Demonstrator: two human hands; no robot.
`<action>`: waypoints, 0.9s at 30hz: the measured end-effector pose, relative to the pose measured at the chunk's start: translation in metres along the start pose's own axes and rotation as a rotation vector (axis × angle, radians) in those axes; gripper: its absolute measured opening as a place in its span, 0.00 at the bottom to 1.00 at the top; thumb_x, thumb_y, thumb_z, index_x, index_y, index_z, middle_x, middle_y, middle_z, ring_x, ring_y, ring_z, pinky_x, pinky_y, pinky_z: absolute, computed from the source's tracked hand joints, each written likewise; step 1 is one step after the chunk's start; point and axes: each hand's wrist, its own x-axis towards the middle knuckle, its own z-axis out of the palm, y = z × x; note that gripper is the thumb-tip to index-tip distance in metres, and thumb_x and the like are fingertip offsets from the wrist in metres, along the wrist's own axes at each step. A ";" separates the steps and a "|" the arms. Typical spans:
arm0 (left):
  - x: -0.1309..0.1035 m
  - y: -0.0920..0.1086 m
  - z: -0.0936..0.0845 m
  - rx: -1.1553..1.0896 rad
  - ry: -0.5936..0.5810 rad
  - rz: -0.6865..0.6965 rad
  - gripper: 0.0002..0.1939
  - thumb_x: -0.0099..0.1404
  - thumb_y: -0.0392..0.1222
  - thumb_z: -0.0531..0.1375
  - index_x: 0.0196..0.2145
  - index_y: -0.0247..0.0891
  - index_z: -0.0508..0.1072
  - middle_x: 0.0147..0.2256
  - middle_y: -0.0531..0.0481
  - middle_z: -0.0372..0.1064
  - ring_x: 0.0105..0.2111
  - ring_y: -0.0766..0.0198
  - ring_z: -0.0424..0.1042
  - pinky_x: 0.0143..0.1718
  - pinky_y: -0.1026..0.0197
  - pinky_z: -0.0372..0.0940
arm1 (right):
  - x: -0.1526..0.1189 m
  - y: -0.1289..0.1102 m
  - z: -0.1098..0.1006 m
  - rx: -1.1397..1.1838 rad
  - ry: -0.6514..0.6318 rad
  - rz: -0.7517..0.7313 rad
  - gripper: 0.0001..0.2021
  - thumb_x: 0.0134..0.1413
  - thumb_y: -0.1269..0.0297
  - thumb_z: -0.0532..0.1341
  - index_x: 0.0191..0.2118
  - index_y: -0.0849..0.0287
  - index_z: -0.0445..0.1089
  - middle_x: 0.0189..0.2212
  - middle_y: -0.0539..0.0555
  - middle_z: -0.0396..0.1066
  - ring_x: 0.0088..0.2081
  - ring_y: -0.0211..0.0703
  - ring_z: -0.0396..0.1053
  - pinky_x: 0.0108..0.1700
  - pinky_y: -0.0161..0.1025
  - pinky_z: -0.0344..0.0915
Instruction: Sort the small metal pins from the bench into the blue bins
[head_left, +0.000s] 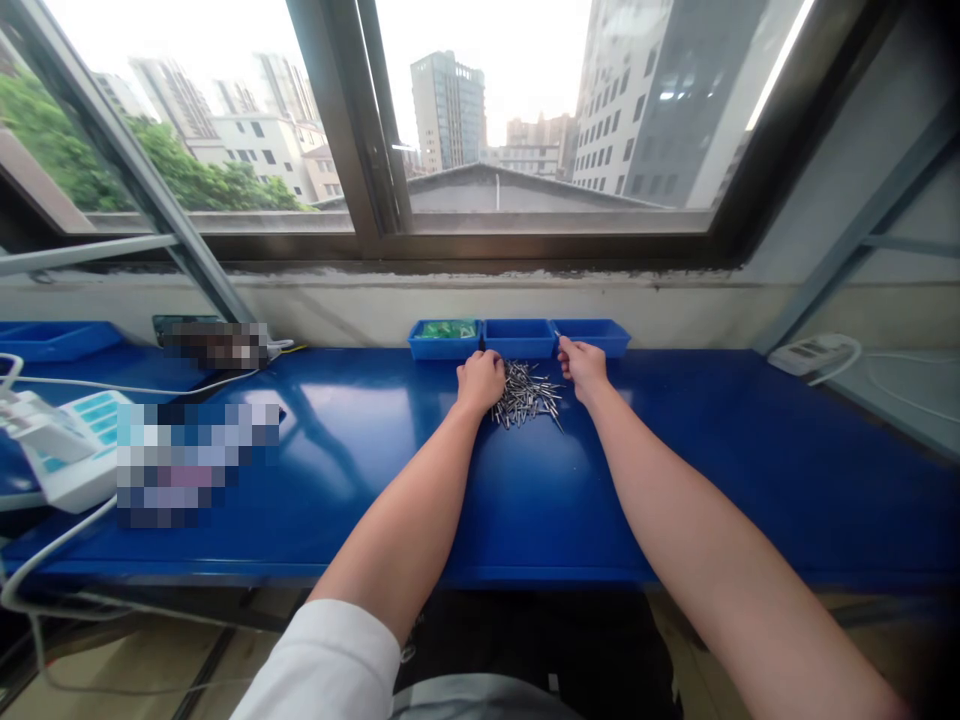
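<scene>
A loose pile of slim silvery metal pins (525, 396) lies on the blue table. At its upper left edge is my left hand (482, 380), fingers curled together; whatever they may hold is hidden. My right hand (585, 368) is raised at the upper right of the pile, close to the front of the right blue bin (611, 338). Its thumb and fingertips pinch a slim metal pin, of which only a small tip shows. The middle blue bin (517, 350) stands directly behind the pile. Green packets (448, 330) lie in the left blue bin (444, 349).
The blue table (360, 500) runs up to a wall below the window. A white power strip (814, 352) lies at the right. On the left are a white device with cables (82, 440), blurred-out items and another blue tray (60, 345). Metal frame posts (202, 265) slant up at both sides.
</scene>
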 end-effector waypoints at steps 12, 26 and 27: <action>0.001 -0.002 0.003 0.013 -0.035 -0.024 0.15 0.67 0.41 0.48 0.43 0.42 0.72 0.47 0.43 0.67 0.49 0.53 0.66 0.50 0.50 0.58 | 0.015 0.002 -0.006 0.101 0.129 0.106 0.05 0.50 0.67 0.61 0.26 0.61 0.66 0.17 0.45 0.63 0.14 0.28 0.55 0.11 0.25 0.47; 0.003 -0.006 0.010 0.033 -0.108 0.066 0.18 0.64 0.41 0.48 0.45 0.39 0.73 0.47 0.41 0.70 0.48 0.52 0.69 0.49 0.54 0.62 | 0.006 0.012 -0.004 -0.490 -0.060 -0.228 0.07 0.46 0.64 0.61 0.31 0.61 0.74 0.26 0.53 0.74 0.29 0.38 0.70 0.33 0.33 0.65; 0.003 -0.006 0.010 0.025 -0.110 0.074 0.18 0.65 0.41 0.48 0.45 0.39 0.73 0.47 0.41 0.71 0.48 0.53 0.69 0.49 0.55 0.62 | 0.003 0.012 -0.002 -0.606 -0.112 -0.279 0.08 0.45 0.63 0.62 0.32 0.60 0.75 0.29 0.54 0.75 0.33 0.40 0.71 0.38 0.35 0.66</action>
